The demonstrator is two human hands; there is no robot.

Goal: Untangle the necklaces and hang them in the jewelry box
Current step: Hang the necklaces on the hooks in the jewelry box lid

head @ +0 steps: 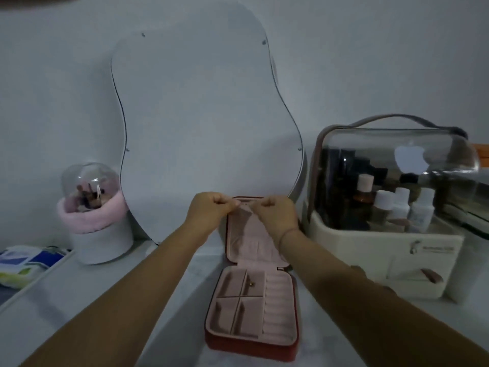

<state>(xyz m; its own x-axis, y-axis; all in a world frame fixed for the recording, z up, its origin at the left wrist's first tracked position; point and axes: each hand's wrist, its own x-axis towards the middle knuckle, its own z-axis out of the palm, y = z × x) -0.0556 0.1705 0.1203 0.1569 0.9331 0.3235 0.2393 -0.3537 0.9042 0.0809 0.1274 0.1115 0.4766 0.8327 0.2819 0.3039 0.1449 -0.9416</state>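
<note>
The jewelry box stood open, its lid upright against the mirror just behind it. The left hand and right hand met at the top edge of the box's lid. Their fingers were curled and the tips pinched together, but whether a chain ran between them I couldn't tell. A small gold piece sat in the box's tray, in a rear compartment.

Jewelry box: matt pink velvety lining (red outer shell); organizer lid glossy clear plastic.
</note>
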